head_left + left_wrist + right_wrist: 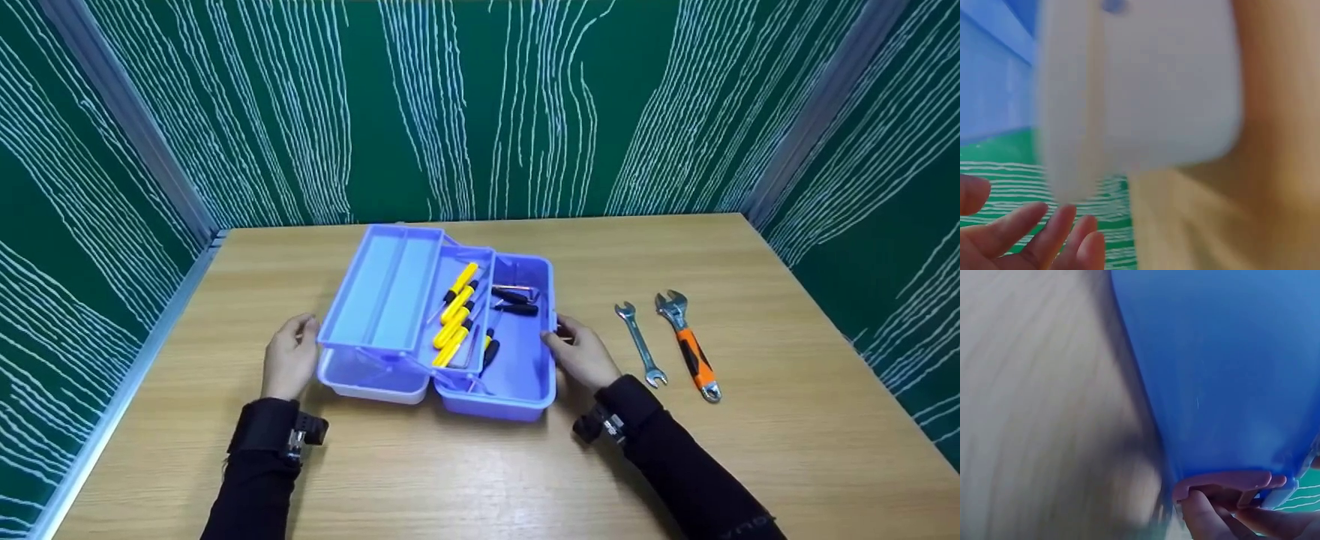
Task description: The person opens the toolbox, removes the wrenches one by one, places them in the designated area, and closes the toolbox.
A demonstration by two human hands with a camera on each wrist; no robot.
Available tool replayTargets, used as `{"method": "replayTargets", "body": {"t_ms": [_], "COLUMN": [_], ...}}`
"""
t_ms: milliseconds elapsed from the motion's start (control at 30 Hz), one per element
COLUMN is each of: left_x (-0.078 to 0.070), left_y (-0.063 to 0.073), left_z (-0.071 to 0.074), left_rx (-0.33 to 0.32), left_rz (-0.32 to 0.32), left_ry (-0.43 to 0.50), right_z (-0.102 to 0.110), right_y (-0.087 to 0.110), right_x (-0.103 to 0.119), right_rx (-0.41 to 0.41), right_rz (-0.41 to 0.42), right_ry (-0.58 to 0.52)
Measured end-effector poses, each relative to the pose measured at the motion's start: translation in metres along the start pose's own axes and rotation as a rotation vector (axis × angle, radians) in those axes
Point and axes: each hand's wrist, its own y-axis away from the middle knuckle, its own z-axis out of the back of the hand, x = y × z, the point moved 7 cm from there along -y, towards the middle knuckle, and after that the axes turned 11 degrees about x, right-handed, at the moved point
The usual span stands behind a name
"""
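Observation:
A purple plastic toolbox [517,409] stands unfolded on the table, its pale lid [371,386] spread to the left beneath an upper tray [386,285] with a divider. Several yellow-handled screwdrivers [454,315] lie in the middle tray; black-handled tools [516,303] lie in the bottom compartment. My right hand [581,352] grips the box's right wall, thumb over the rim. In the right wrist view its fingers are at a pink latch [1224,481]. My left hand [291,356] is beside the lid's left edge, fingers loosely bent and holding nothing; contact with the lid cannot be told.
Right of the toolbox lie a small open-end wrench [641,345] and an adjustable wrench [688,346] with an orange-and-black handle. The wooden table [465,480] is bounded by green, white-streaked panels [480,112] at the back and both sides.

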Motion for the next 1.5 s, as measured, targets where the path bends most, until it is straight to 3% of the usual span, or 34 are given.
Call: {"method": "replayTargets", "body": {"t_ms": [233,467,967,1067,1167,1233,1300,1400,1500], "left_x": [0.017,0.021,0.01,0.012,0.015,0.014,0.011,0.0,-0.014], "left_y": [-0.004,-0.003,-0.002,-0.003,-0.003,-0.002,-0.001,0.001,0.005], "left_z": [-0.027,-0.032,-0.021,-0.018,-0.018,-0.019,-0.018,-0.014,-0.011], "left_rx": [0.169,0.164,0.203,0.184,0.18,0.185,0.181,0.155,0.134], "left_rz": [0.027,-0.008,0.052,0.112,0.167,0.178,0.166,0.126,0.082], "left_ry": [-0.101,-0.144,-0.043,0.068,0.255,0.373,0.422,0.397,0.293], "right_z": [0.001,-0.001,0.001,0.0,0.0,-0.001,-0.001,0.0,0.0], "right_y": [0.0,-0.001,0.002,0.001,0.001,0.001,0.001,0.001,0.001], "right_x": [-0.003,-0.004,-0.002,-0.002,-0.003,-0.003,-0.003,-0.004,-0.004], "right_rx": [-0.003,-0.021,-0.046,-0.045,-0.038,-0.039,-0.044,-0.057,-0.058], "right_rz": [0.008,0.018,0.028,0.03,0.032,0.037,0.049,0.056,0.049], "right_ry": [-0.03,-0.032,0.024,0.027,0.03,0.024,0.026,0.028,0.031]}}
